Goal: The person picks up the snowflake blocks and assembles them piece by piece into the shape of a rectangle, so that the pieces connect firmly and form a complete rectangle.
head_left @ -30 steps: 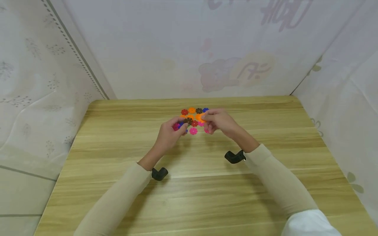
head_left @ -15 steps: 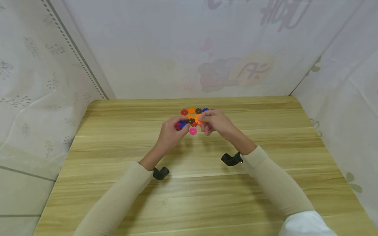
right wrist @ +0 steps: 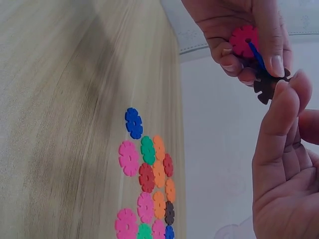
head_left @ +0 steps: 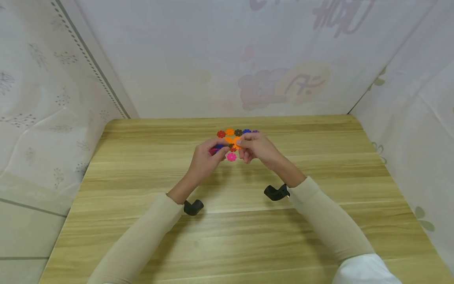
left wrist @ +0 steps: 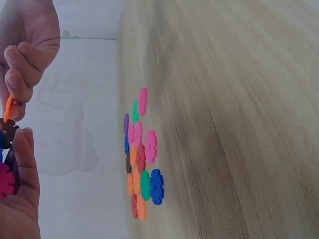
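Above the far part of the table, my left hand point(head_left: 208, 157) holds a joined string of notched plastic flower discs: a pink disc point(right wrist: 244, 42), a blue disc point(right wrist: 256, 56) seen edge-on and a brown disc point(right wrist: 267, 88). Facing it, my right hand point(head_left: 260, 149) pinches an orange disc point(head_left: 236, 142) between thumb and forefinger. In the left wrist view the edge of that orange disc meets the brown disc point(left wrist: 9, 131). The right fingertips point(right wrist: 285, 94) hide the orange disc in the right wrist view.
Loose flower discs lie flat on the wooden table point(head_left: 227, 236) below and behind the hands, among them a pink disc point(head_left: 231, 157), a red disc point(head_left: 221, 134) and a blue disc point(right wrist: 133, 123). A patterned pale curtain point(head_left: 198, 59) rises behind the table's far edge.
My right hand has moved a little left with the orange disc, bringing it up to the brown disc. My left hand has shifted slightly right, still holding the string.
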